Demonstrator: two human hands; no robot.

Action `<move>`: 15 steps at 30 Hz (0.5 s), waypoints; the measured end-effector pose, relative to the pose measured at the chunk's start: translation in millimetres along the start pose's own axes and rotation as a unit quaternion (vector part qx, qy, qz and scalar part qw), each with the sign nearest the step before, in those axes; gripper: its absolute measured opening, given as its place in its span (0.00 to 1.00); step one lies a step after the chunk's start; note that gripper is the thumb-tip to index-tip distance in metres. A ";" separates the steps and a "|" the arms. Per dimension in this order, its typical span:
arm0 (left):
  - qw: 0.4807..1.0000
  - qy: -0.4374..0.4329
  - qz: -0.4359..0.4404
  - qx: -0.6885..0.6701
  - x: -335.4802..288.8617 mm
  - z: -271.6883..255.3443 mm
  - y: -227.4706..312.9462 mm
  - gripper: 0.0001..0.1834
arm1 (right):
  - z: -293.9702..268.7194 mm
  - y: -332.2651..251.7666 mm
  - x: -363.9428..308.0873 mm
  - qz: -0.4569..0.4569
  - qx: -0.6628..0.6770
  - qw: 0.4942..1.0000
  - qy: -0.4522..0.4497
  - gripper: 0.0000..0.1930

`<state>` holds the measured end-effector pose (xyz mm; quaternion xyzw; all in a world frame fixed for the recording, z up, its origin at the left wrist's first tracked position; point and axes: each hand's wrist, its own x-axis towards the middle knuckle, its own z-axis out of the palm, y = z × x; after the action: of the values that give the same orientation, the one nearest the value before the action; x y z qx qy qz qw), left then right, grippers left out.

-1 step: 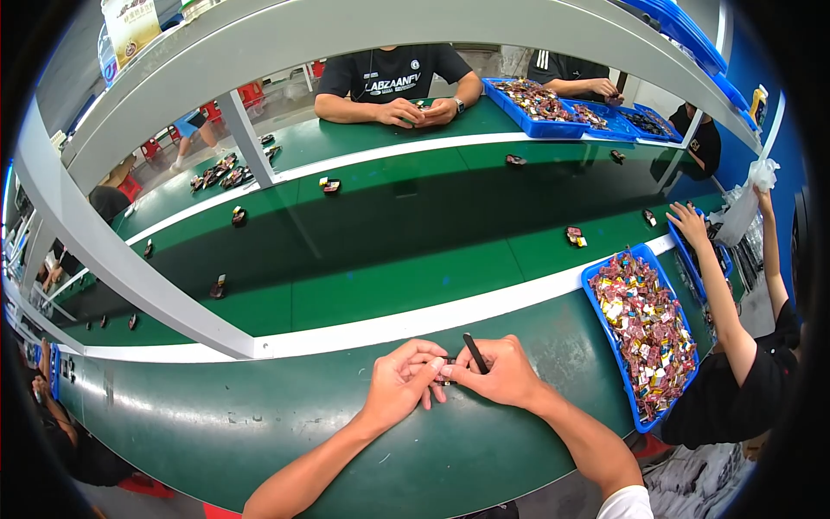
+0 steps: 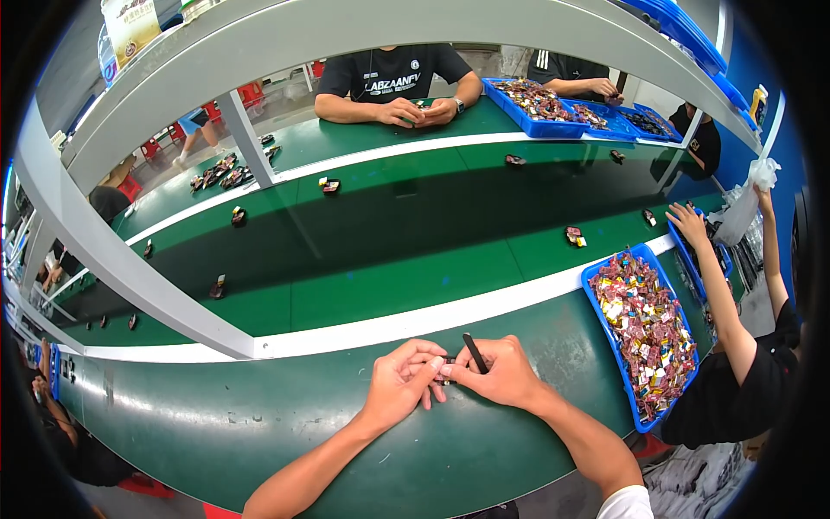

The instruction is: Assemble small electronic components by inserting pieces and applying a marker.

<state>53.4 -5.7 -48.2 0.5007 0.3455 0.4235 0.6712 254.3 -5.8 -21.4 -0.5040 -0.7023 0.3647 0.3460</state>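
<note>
Over the green worktable, my left hand [image 2: 402, 385] and my right hand [image 2: 503, 372] meet, fingertips pinched together around a small dark part [image 2: 448, 370]. Most of that part is hidden by the fingers, so its kind cannot be made out. A slim black stick-like tool [image 2: 475, 353] rises from my right hand, gripped between its thumb and fingers; its lower end is covered. To the right of my hands lies a blue tray [image 2: 593, 290] heaped with small reddish, white and yellow circuit pieces [image 2: 635, 320].
Past a white rail [image 2: 432, 317] runs a green conveyor belt [image 2: 389, 303] carrying scattered small dark assemblies [image 2: 576, 236]. A grey post [image 2: 147, 251] stands at the left. At the right, a co-worker's arms [image 2: 722, 285] reach over another blue tray. Across the belt, people work beside blue trays [image 2: 553, 128].
</note>
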 end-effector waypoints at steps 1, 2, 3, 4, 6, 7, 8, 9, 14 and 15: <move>1.000 0.000 0.000 0.000 0.3 0.7 0.6 0.10 | 2.0 2.7 0.1 -0.006 -0.005 1.000 0.010 0.14; 1.000 0.008 -0.002 0.003 0.8 1.8 1.3 0.10 | 3.0 4.1 -0.3 -0.011 -0.011 1.000 0.021 0.14; 1.000 0.017 -0.004 0.006 1.2 3.1 2.0 0.10 | 2.8 3.7 -0.6 -0.011 -0.012 1.000 0.021 0.14; 1.000 0.017 -0.004 0.006 1.1 5.0 2.9 0.10 | 2.5 2.7 -0.9 -0.010 -0.009 1.000 0.027 0.13; 0.999 0.050 -0.014 0.017 -1.5 6.0 6.8 0.10 | 4.7 -2.0 1.7 -0.019 -0.001 0.999 0.027 0.12; 0.998 0.056 -0.011 0.021 -1.4 6.3 5.8 0.10 | 3.4 -4.0 1.3 -0.017 0.022 0.998 0.050 0.10; 0.998 0.058 -0.005 0.006 -1.9 4.7 3.4 0.11 | 4.6 -4.3 2.6 -0.017 0.048 0.996 0.070 0.09; 0.998 0.061 0.001 -0.009 -2.3 3.1 2.5 0.12 | 7.5 2.3 1.7 0.015 0.116 0.990 0.082 0.08; 0.998 0.061 0.009 -0.029 3.0 5.2 1.5 0.13 | -19.3 1.2 1.0 0.114 0.277 0.952 0.070 0.29; 0.997 0.070 0.018 -0.035 2.7 5.0 1.9 0.13 | -19.3 9.5 3.2 0.099 0.290 0.949 0.072 0.33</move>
<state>58.6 -4.9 -45.2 0.4525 0.3675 0.4816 0.6544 274.3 2.6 -19.7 -0.4741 -0.4855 0.5479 0.4892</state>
